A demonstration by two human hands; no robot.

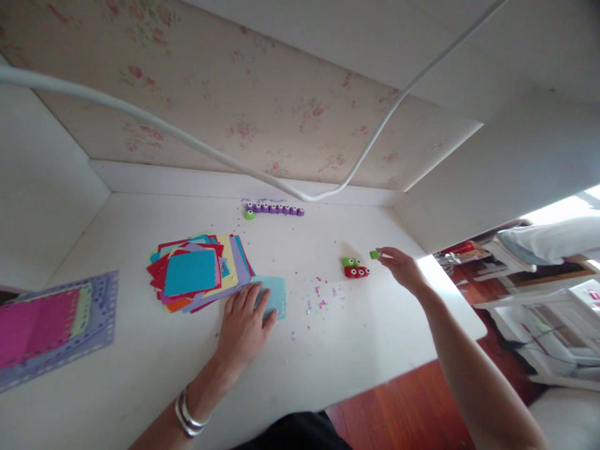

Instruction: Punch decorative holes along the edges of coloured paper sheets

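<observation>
My left hand (247, 314) lies open with its fingers resting on a light-blue sheet of paper (276, 294), which has small holes along its right edge. My right hand (400, 265) is off to the right, its fingertips closed on a small green paper punch (374, 255). Just left of that hand, a cluster of red punches (355, 272) and green punches (347, 261) stands on the white table. Between the two hands, tiny paper cut-outs (321, 294) in pink, blue and lilac are scattered.
A stack of coloured paper (192, 273) lies left of my left hand. Several purple punches (276, 209) form a row near the wall, with a green punch (249, 215) beside them. Punched sheets (100, 312) lie at far left. A white cable (206, 149) hangs across the view.
</observation>
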